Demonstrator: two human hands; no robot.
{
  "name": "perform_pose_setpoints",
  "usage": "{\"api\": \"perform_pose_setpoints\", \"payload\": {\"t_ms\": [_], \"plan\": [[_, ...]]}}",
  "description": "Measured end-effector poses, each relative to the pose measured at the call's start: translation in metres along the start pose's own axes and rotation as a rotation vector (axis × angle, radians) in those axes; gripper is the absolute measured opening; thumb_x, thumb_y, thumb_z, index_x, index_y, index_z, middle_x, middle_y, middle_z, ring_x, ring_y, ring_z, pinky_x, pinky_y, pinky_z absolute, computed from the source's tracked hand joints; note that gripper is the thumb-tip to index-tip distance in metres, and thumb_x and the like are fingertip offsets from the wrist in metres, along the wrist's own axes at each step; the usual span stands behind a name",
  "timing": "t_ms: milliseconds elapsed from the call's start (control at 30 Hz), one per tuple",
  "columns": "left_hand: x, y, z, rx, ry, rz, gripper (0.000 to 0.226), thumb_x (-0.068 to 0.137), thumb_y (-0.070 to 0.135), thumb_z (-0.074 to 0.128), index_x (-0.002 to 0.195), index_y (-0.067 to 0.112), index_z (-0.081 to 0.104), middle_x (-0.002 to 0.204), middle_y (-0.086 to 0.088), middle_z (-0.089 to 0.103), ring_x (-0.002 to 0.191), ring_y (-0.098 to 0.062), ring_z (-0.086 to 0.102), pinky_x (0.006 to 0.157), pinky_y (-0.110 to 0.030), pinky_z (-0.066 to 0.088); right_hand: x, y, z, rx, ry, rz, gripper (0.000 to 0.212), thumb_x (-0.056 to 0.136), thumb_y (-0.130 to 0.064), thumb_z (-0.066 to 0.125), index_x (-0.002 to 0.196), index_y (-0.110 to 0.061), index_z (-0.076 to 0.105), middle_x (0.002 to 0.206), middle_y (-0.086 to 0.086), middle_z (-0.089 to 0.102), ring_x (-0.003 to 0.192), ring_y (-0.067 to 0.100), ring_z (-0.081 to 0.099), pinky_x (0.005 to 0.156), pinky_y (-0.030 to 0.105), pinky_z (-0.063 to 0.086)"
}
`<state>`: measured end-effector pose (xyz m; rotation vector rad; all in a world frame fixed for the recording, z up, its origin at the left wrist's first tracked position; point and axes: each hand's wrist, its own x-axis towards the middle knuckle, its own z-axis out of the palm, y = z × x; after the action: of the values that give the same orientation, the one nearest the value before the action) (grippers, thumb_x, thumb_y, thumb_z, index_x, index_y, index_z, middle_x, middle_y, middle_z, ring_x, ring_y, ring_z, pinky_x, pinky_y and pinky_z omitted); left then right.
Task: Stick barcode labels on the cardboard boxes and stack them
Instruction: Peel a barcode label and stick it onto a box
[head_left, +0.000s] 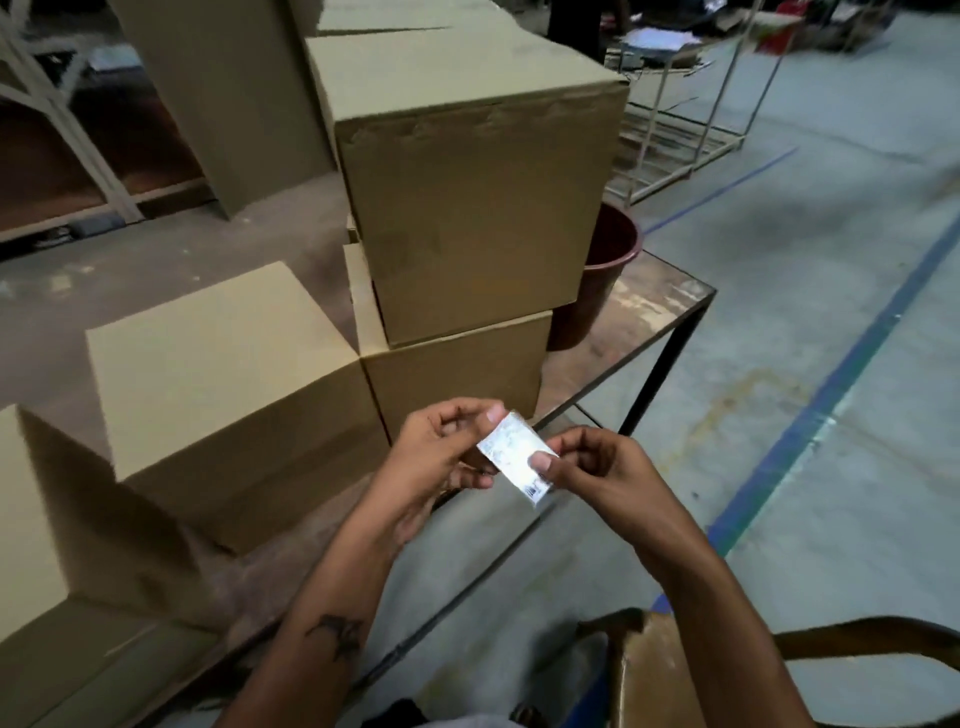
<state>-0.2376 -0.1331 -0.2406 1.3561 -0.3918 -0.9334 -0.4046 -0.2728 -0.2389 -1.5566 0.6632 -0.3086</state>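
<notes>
Both hands work low in the frame, just past the near edge of the table (670, 291). The left hand (441, 452) pinches the upper end of a white barcode label (517, 457) between thumb and forefinger, its other fingers curled beneath. The right hand (592, 467) pinches the label's lower right edge, thumb on top; the printed bars show at the label's 5 o'clock corner. Whether the backing is already separated cannot be told: the sheet is glary and slightly blurred. Judgement: the step in hand is peeling or readying the label before application, with no box labelled on any face visible here. The nearest candidate, the single box (228, 384), sits at 10 o'clock from the hands. The two-box stack (462, 260) stands at 12 o'clock, its lower box just beyond the left fingertips, with a dark red bucket (597, 280) behind at 1 o'clock. A further box (31, 519) lies at 8 o'clock. To do it well: keep the grip on the margins only, so the adhesive stays clean; start the peel from one corner; hold the label taut between both hands. Then lay one edge on a flat, crease-free panel and smooth across to avoid bubbles, keeping the bars level.
</notes>
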Motion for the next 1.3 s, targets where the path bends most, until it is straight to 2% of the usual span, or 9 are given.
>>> {"api": "perform_pose_setpoints", "payload": {"t_ms": [67, 167, 333, 567, 800, 933, 1067, 1133, 1300], "plan": [[0.016, -0.002, 0.023, -0.171, 0.023, -0.004, 0.049, 0.084, 0.029, 0.080, 0.127, 0.007, 0.073, 0.104, -0.017, 0.079, 0.074, -0.017, 0.073, 0.069, -0.032, 0.066, 0.009, 0.001, -0.010, 0.093, 0.107, 0.011, 0.025, 0.092, -0.024, 0.084, 0.107, -0.005, 0.075, 0.095, 0.021, 0.080, 0.087, 0.035, 0.078, 0.078, 0.031, 0.058], [0.038, -0.009, 0.046, -0.297, 0.031, 0.024, 0.052, 0.088, 0.020, 0.078, 0.136, 0.006, 0.067, 0.117, -0.017, 0.080, 0.094, -0.022, 0.080, 0.087, -0.040, 0.067, 0.023, 0.005, -0.016, 0.220, 0.243, 0.013, 0.026, 0.094, -0.021, 0.083, 0.110, -0.004, 0.073, 0.094, 0.015, 0.082, 0.077, 0.027, 0.076, 0.075, 0.036, 0.057], [0.070, -0.022, 0.066, -0.206, 0.062, 0.087, 0.040, 0.097, 0.013, 0.075, 0.136, 0.009, 0.067, 0.119, -0.016, 0.080, 0.106, -0.030, 0.079, 0.084, -0.036, 0.067, 0.046, 0.007, -0.025, 0.335, 0.366, 0.016, 0.025, 0.095, -0.012, 0.079, 0.113, 0.002, 0.070, 0.095, 0.013, 0.083, 0.078, 0.030, 0.079, 0.071, 0.032, 0.061], [0.113, -0.020, 0.089, -0.120, 0.025, 0.020, 0.019, 0.099, 0.017, 0.075, 0.115, 0.007, 0.077, 0.106, -0.016, 0.082, 0.085, -0.022, 0.077, 0.074, -0.027, 0.062, 0.080, -0.002, -0.052, 0.412, 0.376, 0.046, 0.024, 0.099, -0.015, 0.075, 0.119, -0.003, 0.073, 0.102, 0.015, 0.082, 0.084, 0.029, 0.079, 0.074, 0.032, 0.061], [0.145, -0.014, 0.116, -0.222, 0.039, 0.027, 0.020, 0.099, 0.018, 0.076, 0.115, 0.007, 0.077, 0.108, -0.014, 0.081, 0.085, -0.019, 0.073, 0.076, -0.031, 0.061, 0.112, -0.004, -0.092, 0.145, 0.451, -0.007, 0.020, 0.092, -0.029, 0.084, 0.106, -0.015, 0.080, 0.094, 0.003, 0.083, 0.080, 0.018, 0.077, 0.075, 0.039, 0.055], [0.159, -0.004, 0.142, -0.329, 0.082, -0.001, 0.019, 0.100, 0.017, 0.075, 0.117, 0.010, 0.077, 0.113, -0.013, 0.080, 0.089, -0.019, 0.072, 0.082, -0.033, 0.060, 0.135, -0.017, -0.116, 0.140, 0.414, -0.033, 0.020, 0.091, -0.030, 0.085, 0.103, -0.015, 0.082, 0.089, 0.004, 0.082, 0.075, 0.013, 0.074, 0.073, 0.034, 0.053], [0.182, 0.005, 0.178, -0.317, 0.105, 0.049, 0.025, 0.104, 0.021, 0.071, 0.129, 0.019, 0.074, 0.123, -0.002, 0.080, 0.112, -0.019, 0.077, 0.097, -0.042, 0.062, 0.173, -0.032, -0.141, 0.117, 0.412, -0.083, 0.018, 0.094, -0.031, 0.084, 0.105, -0.017, 0.081, 0.091, 0.001, 0.082, 0.076, 0.016, 0.076, 0.067, 0.025, 0.052], [0.199, 0.009, 0.194, -0.325, 0.163, 0.060, 0.026, 0.107, 0.023, 0.067, 0.132, 0.022, 0.073, 0.125, 0.000, 0.079, 0.114, -0.016, 0.076, 0.099, -0.046, 0.062, 0.194, -0.038, -0.150, 0.106, 0.406, -0.096, 0.016, 0.095, -0.029, 0.083, 0.106, -0.018, 0.080, 0.091, 0.000, 0.083, 0.077, 0.015, 0.077, 0.067, 0.023, 0.053], [0.253, 0.007, 0.221, -0.350, 0.258, 0.103, 0.024, 0.108, 0.021, 0.065, 0.132, 0.023, 0.071, 0.127, -0.009, 0.077, 0.124, -0.033, 0.072, 0.103, -0.059, 0.057, 0.255, -0.038, -0.173, -0.039, 0.398, -0.146, 0.019, 0.091, -0.035, 0.087, 0.104, -0.025, 0.078, 0.086, -0.007, 0.082, 0.087, 0.010, 0.080, 0.085, 0.040, 0.062]]}}
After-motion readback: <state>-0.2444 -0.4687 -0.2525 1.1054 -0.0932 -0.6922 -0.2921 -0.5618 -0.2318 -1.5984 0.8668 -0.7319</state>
